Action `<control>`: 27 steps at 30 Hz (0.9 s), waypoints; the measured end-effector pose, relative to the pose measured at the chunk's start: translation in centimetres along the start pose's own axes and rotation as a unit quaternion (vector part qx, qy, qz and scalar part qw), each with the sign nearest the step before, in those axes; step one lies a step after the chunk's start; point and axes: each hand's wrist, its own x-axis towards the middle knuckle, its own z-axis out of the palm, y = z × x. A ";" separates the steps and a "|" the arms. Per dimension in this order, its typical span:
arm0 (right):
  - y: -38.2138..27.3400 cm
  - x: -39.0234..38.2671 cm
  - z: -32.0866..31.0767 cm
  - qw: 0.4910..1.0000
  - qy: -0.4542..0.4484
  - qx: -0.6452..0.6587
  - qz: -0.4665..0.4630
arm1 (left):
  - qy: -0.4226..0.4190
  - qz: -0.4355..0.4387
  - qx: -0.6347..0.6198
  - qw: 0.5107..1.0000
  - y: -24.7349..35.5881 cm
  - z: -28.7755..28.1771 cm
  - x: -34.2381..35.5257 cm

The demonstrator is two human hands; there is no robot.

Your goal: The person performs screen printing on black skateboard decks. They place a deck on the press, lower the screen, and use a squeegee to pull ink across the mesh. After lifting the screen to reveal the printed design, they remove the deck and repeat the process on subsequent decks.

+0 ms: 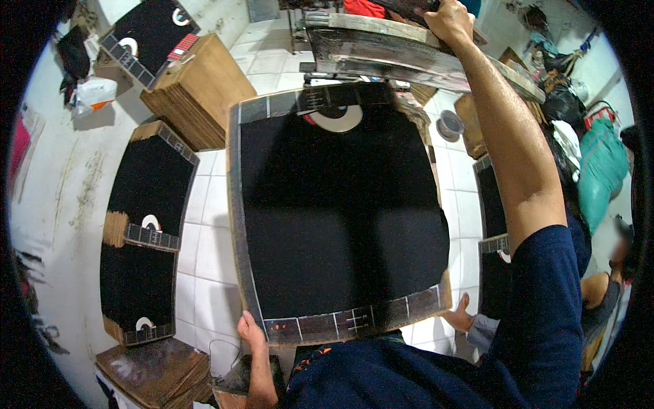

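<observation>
Risk: the black-faced board [340, 259] could tip or skew, I judge, if the left hand [252, 332], closed on its near left corner, slips; the worn wooden frame [381, 51] might knock its far edge if dropped. Board lies mid-view. Left forearm [262, 378] low; right arm [514, 129] reaches far forward, right hand [449, 24] at frame's upper edge, cannot tell whether clamped.

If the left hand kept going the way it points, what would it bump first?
Most likely the black board: the left hand is at its near left corner, though depth is hard to judge.
</observation>
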 end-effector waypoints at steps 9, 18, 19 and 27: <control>1.0 -0.6 0.6 0.999 0.030 -0.031 -0.022 | -0.169 0.016 0.054 0.984 3.9 2.4 1.4; 0.5 1.2 0.9 0.996 0.055 -0.070 -0.030 | -0.236 0.175 0.250 0.923 8.1 -0.2 2.1; 0.5 1.6 0.8 0.996 0.041 -0.072 -0.016 | -0.237 0.164 0.236 0.928 8.3 0.0 2.1; 0.2 4.3 0.6 0.999 0.010 -0.049 0.003 | -0.221 0.141 0.263 0.928 9.0 1.2 2.6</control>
